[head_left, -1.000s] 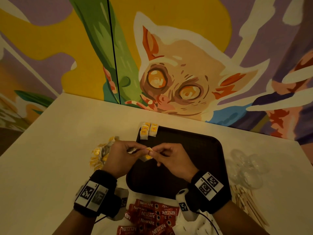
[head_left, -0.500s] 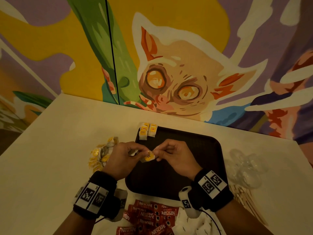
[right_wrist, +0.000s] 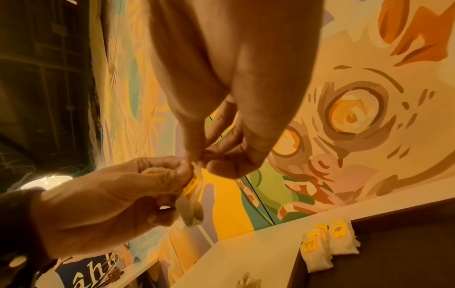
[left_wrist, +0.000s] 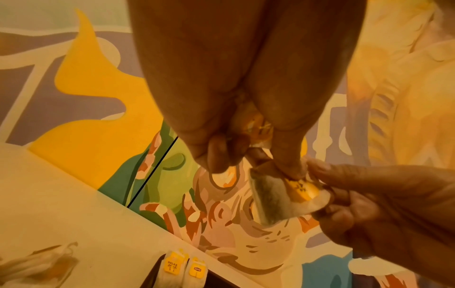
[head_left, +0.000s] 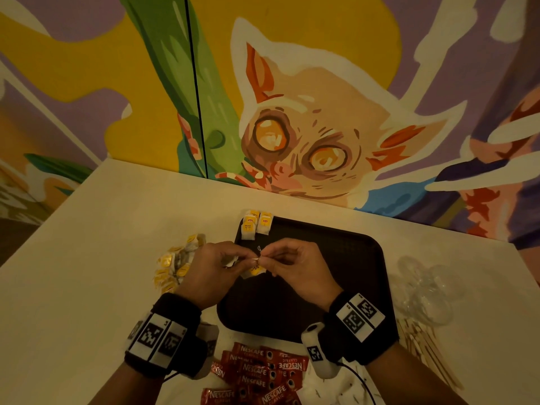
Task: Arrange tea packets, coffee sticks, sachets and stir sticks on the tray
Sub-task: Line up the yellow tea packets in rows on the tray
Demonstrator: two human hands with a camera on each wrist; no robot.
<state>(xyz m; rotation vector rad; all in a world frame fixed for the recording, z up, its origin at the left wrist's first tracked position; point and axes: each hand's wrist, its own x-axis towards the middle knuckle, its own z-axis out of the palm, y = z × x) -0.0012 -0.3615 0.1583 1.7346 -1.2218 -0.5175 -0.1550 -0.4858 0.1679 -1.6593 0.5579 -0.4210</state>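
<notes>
a tea bag with a yellow tag hangs above the dark tray, pinched between both hands: the left hand and right hand each grip it at the top with fingertips. more tea bags lie at the tray's far left corner. a loose pile sits left on the bench, red coffee sticks near.
</notes>
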